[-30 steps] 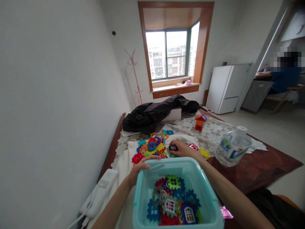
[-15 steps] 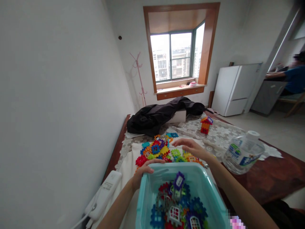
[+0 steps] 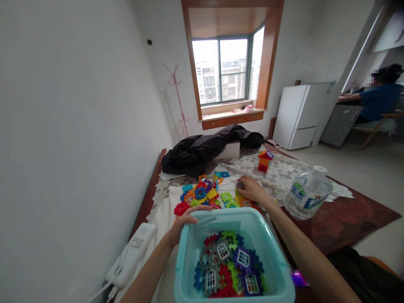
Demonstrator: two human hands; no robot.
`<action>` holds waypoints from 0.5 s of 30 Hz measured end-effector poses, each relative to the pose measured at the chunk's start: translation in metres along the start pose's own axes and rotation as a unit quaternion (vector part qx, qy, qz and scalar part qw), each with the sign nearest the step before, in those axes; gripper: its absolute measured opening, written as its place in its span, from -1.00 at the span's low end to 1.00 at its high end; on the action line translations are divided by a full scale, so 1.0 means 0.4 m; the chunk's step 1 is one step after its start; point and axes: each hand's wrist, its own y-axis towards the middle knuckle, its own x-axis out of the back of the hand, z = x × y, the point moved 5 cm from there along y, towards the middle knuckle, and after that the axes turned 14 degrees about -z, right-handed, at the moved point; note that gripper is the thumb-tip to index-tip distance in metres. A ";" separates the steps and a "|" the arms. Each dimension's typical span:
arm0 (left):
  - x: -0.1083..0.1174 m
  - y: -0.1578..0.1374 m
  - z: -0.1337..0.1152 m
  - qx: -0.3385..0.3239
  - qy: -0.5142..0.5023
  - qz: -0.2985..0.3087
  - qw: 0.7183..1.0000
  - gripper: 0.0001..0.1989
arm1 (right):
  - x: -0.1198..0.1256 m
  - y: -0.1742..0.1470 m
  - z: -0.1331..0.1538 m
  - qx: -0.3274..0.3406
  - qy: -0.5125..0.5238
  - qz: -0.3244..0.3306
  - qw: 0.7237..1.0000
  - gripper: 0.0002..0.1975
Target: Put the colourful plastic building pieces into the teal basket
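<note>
My left hand point(image 3: 186, 221) is closed over the far left corner of a light teal plastic bin point(image 3: 221, 215), fingers along its rim. Inside the bin lie several interlocking plastic building blocks point(image 3: 225, 275) in grey, red, green, purple and blue, some with white window inserts. Beyond the bin, my right hand point(image 3: 251, 188) is low over the table, its fingers closed on a small grey block point(image 3: 240, 185). Beside it spreads a loose pile of colourful blocks point(image 3: 200, 193). Part of the right hand's grip is hidden behind its own back.
A small orange-and-red block house point(image 3: 264, 162) stands farther back. To the right is a large clear plastic bottle point(image 3: 307, 193). A black cloth point(image 3: 202, 151) lies at the back, and a white power strip point(image 3: 134, 250) is on the left. A person in blue point(image 3: 380, 101) sits far right.
My right hand has lowered and its fingers have closed on a grey block. Blocks in the bin lie differently, the upright purple one now down. My left hand stays on the rim; the view has shifted slightly.
</note>
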 end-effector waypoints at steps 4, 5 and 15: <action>0.008 0.001 0.005 -0.001 0.001 -0.002 1.000 -0.19 | -0.008 -0.008 -0.015 -0.020 -0.024 0.010 0.999 -0.63; 0.010 0.001 0.007 -0.001 0.001 -0.002 1.000 -0.20 | -0.006 -0.008 -0.018 -0.028 -0.027 0.013 0.999 -0.63; 0.023 0.009 0.019 0.000 -0.003 -0.002 1.000 -0.21 | -0.016 -0.018 0.158 0.052 0.144 -0.004 0.988 -0.62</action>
